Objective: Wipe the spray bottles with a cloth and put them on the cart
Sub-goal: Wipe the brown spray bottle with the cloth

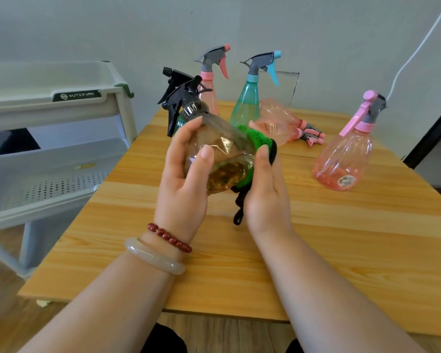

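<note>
Clear brownish spray bottle (222,154) with black trigger head, tilted, base toward the camera, at frame centre above the table. Green cloth (250,141) with black edging pressed against its right side. Upright behind, upper centre: salmon-pink bottle (210,80), teal bottle (247,105). Pink bottle (280,123) lying flat right of centre. Round pink bottle (344,159) upright at right. Pale grey cart (61,103) at left.

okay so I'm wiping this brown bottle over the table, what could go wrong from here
1. The brown bottle is held tilted in the air by your left hand alone; the cloth pushing from the right hand could slip it loose.
2. Its black trigger points at the upright pink bottle and teal bottle close behind; a swing might topple them.
</note>
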{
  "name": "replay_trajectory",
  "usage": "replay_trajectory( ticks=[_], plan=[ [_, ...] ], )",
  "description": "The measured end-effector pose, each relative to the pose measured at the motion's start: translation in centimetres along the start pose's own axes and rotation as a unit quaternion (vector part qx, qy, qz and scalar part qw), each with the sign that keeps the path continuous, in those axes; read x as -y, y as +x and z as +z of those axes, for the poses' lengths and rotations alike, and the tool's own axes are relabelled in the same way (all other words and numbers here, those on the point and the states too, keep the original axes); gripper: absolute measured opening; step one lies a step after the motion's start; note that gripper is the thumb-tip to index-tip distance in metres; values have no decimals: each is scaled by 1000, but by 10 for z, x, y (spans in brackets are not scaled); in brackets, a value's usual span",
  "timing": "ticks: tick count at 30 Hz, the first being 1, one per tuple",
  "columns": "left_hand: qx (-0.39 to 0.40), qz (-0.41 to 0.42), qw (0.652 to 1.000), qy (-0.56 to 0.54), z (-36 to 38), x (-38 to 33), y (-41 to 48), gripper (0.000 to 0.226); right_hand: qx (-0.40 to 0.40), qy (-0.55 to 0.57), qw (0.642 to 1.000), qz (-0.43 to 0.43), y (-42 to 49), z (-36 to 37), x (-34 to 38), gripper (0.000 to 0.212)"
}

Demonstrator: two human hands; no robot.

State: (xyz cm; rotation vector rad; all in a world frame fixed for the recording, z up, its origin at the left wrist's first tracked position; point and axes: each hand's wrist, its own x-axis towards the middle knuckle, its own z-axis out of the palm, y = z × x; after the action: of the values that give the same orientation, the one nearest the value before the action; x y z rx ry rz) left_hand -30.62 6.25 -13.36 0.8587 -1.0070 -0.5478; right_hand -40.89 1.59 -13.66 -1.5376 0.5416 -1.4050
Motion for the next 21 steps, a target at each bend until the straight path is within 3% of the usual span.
replay_trajectory(
  ticks=[5,7,11,17,21],
  plan=[
    [42,46,997,51,-4,2,0,54,19,-14,1000,-7,-1,-3,-5,66],
    [83,74,985,135,-4,6,-1,64,-7,-32,999,5,0,-6,-2,63],
    [122,87,958,244,1,8,-6,59,-68,-74,995,22,2,-12,0,55],
    [97,57,906,408,1,4,-9,70,-84,-106,988,77,6,-16,-1,48],
    [46,92,855,509,3,7,-7,84,-96,-131,979,123,8,-16,-5,51]
  ],
)
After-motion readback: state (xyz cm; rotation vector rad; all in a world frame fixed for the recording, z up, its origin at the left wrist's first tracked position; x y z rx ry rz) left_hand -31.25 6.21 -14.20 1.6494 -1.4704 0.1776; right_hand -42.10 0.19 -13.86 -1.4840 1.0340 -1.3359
